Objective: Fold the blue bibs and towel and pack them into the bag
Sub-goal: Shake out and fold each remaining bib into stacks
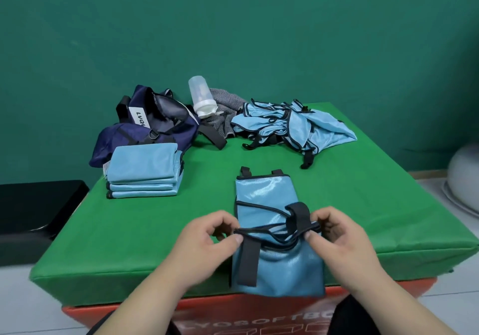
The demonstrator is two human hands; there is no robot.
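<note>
GREEN CLOTH, BLUE BIBS: A low counter (350, 200) draped in bright green cloth stands against a teal-green wall (233, 24), on an orange box with pale lettering (246, 308). A black padded seat (33, 205) sits at its left and a white rounded object (464, 174) on the pale floor at its right.

At the counter's far left, a slumped navy-blue fabric bag (155, 125) with black straps and a white label lies with its mouth open, its inside out of view. Just in front of it, touching it, rests a neat stack of folded light-blue bibs (143, 171). A clear plastic bottle with a white cap (201, 96) leans beside the bag against a crumpled grey striped cloth (226, 106), possibly the towel. To the right lies a loose heap of unfolded light-blue bibs (293, 125), shiny, edged in black binding, black straps trailing.

At front centre, a person's left hand (207, 241) and right hand (339, 239) each pinch the black-bound edge of a glossy light-blue bib (261, 192) between thumb and forefinger, the other fingers (220, 220) curled. The bib lies lengthwise, its near end hanging over the counter's front edge, one black strap (248, 264) dangling beside the left hand.
</note>
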